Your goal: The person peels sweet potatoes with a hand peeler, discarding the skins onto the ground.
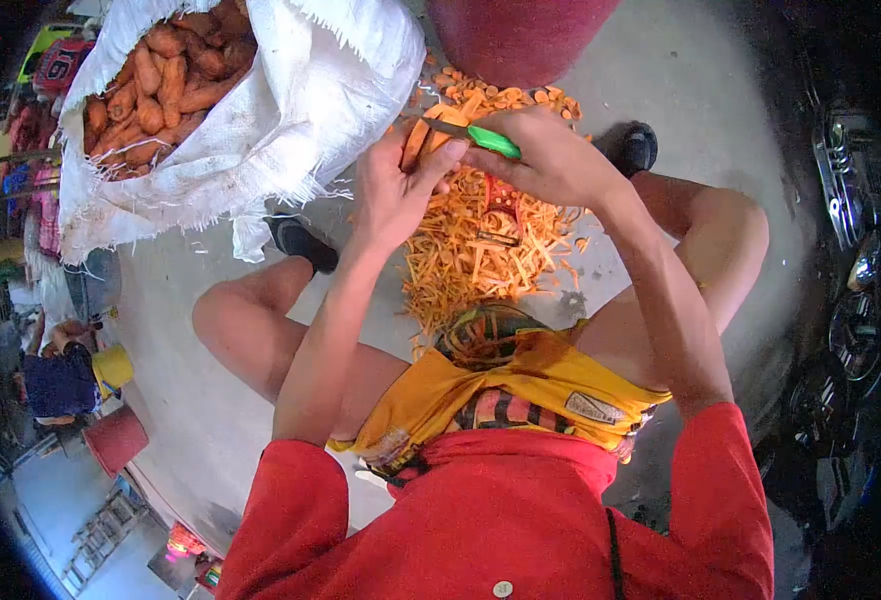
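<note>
Above shredded orange peelings [451, 262], left grip [389, 195] clasps a peeled orange root [416, 145], right grip [553, 150] a green-handled knife [494, 141], whose slipping could cut the left thumb [435, 172].

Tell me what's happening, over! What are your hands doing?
Left hand holding orange root. Right hand gripping green-handled knife, close to the root. Shavings heaped below; nothing visibly blocking either hand.

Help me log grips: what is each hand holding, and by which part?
The right hand holds a knife by its green handle. The left hand holds an orange carrot; exactly where it is gripped is partly hidden.
</note>
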`<state>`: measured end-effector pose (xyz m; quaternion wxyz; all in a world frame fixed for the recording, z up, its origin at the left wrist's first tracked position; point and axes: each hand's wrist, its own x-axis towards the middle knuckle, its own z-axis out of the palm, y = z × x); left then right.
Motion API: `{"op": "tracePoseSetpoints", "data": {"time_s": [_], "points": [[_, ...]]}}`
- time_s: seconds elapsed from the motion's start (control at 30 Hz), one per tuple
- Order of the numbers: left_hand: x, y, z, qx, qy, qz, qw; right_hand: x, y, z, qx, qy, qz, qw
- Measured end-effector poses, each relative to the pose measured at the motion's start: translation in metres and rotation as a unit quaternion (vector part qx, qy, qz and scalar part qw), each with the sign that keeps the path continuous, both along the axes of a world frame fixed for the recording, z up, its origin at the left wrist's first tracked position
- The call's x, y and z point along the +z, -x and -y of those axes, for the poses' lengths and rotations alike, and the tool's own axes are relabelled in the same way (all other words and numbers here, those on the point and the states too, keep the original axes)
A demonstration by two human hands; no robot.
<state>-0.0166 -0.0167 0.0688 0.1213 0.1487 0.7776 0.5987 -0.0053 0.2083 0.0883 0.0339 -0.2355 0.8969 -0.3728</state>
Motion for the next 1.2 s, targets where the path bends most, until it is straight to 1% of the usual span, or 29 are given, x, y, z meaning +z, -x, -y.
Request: {"op": "tracePoseSetpoints", "data": {"time_s": [0.13,0.2,0.23,0.3,0.33,0.37,0.4,0.43,0.47,0.5,0.53,0.57,0.6,0.67,0.7,0.77,0.8,0.83,0.87,0.9,0.93,0.97,1.0,1.07,1.1,1.17,1.2], "points": [[0.008,0.0,0.005,0.007,0.005,0.022,1.0,-0.004,-0.001,0.006,0.001,0.008,-0.038,0.999],[0.01,0.002,0.008,0.004,0.015,0.001,1.0,-0.007,-0.003,0.009,-0.004,0.007,-0.045,0.999],[0.01,0.003,0.01,0.005,0.015,0.001,1.0,-0.01,-0.004,0.009,-0.013,0.011,-0.068,0.998],[0.011,0.004,0.014,-0.013,0.029,-0.054,0.998,-0.021,-0.002,0.008,-0.021,0.015,-0.091,0.996],[0.016,0.006,0.017,-0.012,0.028,-0.054,0.998,-0.033,0.007,0.004,-0.027,-0.031,-0.039,0.998],[0.02,0.007,0.021,-0.035,0.027,-0.03,0.999,-0.046,0.015,-0.001,-0.032,-0.077,0.016,0.996],[0.023,0.004,0.022,-0.057,0.024,-0.005,0.998,-0.073,0.025,-0.017,-0.028,-0.078,0.018,0.996],[0.023,0.001,0.022,-0.069,-0.022,-0.003,0.997,-0.107,0.04,-0.042,-0.092,-0.124,0.04,0.987],[0.024,0.005,0.021,-0.074,-0.02,-0.009,0.997,-0.123,0.05,-0.056,-0.16,-0.167,0.059,0.971],[0.022,0.006,0.02,-0.082,-0.028,-0.022,0.996,-0.112,0.052,-0.06,-0.163,-0.164,0.058,0.971],[0.019,0.004,0.022,-0.085,-0.039,-0.031,0.995,-0.091,0.052,-0.064,-0.149,-0.171,0.094,0.969],[0.013,0.008,0.025,-0.111,-0.031,-0.027,0.993,-0.073,0.053,-0.066,-0.133,-0.181,0.127,0.966],[0.013,0.009,0.025,-0.106,-0.034,-0.03,0.993,-0.065,0.051,-0.064,-0.129,-0.184,0.123,0.967],[0.018,0.009,0.02,-0.084,-0.121,0.11,0.983,-0.053,0.043,-0.054,-0.178,-0.189,0.135,0.956],[0.022,0.007,0.015,-0.086,-0.12,0.112,0.983,-0.044,0.04,-0.05,-0.18,-0.188,0.137,0.956],[0.03,0.004,0.006,-0.027,-0.186,0.204,0.961,-0.026,0.038,-0.044,-0.179,-0.125,0.126,0.968],[0.028,0.005,0.006,-0.028,-0.187,0.205,0.96,-0.025,0.038,-0.044,-0.18,-0.126,0.127,0.967],[0.023,0.006,0.006,-0.043,-0.192,0.179,0.964,-0.024,0.04,-0.043,-0.208,-0.019,0.112,0.972],[0.021,0.006,0.007,-0.058,-0.198,0.153,0.967,-0.022,0.042,-0.042,-0.233,0.089,0.095,0.964],[0.02,0.005,0.009,-0.057,-0.198,0.152,0.967,-0.014,0.04,-0.041,-0.232,0.089,0.095,0.964],[0.019,0.003,0.011,-0.073,-0.19,0.165,0.965,-0.001,0.036,-0.039,-0.244,0.192,0.145,0.939],[0.018,0.002,0.012,-0.088,-0.183,0.178,0.963,0.01,0.034,-0.036,-0.254,0.292,0.192,0.902],[0.014,0.001,0.011,-0.088,-0.182,0.178,0.963,0.015,0.035,-0.03,-0.254,0.292,0.193,0.902],[0.005,-0.002,0.006,-0.076,-0.172,0.189,0.964,0.023,0.038,-0.013,-0.321,0.393,0.223,0.832],[0.002,-0.002,0.002,-0.077,-0.172,0.191,0.963,0.02,0.039,-0.007,-0.323,0.393,0.223,0.831],[-0.003,-0.001,-0.002,-0.104,-0.167,0.173,0.965,0.01,0.039,0.004,-0.299,0.368,0.179,0.862],[0.002,-0.002,-0.005,-0.105,-0.166,0.174,0.965,0.009,0.039,0.007,-0.299,0.368,0.18,0.862]]}}
